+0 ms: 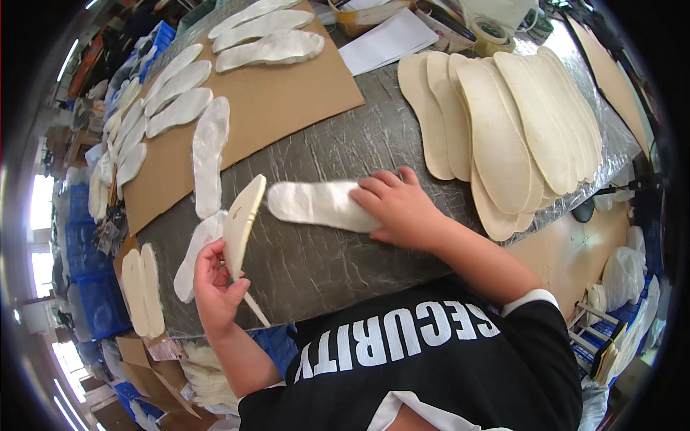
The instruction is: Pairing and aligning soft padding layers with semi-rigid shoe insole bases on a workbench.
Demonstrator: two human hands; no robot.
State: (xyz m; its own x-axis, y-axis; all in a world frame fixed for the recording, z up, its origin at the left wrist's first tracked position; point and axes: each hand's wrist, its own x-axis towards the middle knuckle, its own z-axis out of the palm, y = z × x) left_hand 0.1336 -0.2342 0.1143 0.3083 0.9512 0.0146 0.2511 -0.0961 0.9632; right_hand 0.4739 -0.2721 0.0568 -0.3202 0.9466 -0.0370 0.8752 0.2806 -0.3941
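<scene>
My left hand is closed around a cream insole, held up nearly edge-on and tilted, with a small dark mark on its face. A thin pale strip sticks out below that hand; whether it belongs to the same insole I cannot tell. My right hand lies with fingers apart over one end of a shiny white insole on the dark table. Beside my left hand another white insole rests on the table, partly covered. Beyond it lies one more white insole, overlapping the cardboard edge.
Overlapping cream insoles are spread at the right of the plastic-covered table. Several white insoles lie on a cardboard sheet at the far left. White paper and tape rolls sit at the back. Blue crates stand left.
</scene>
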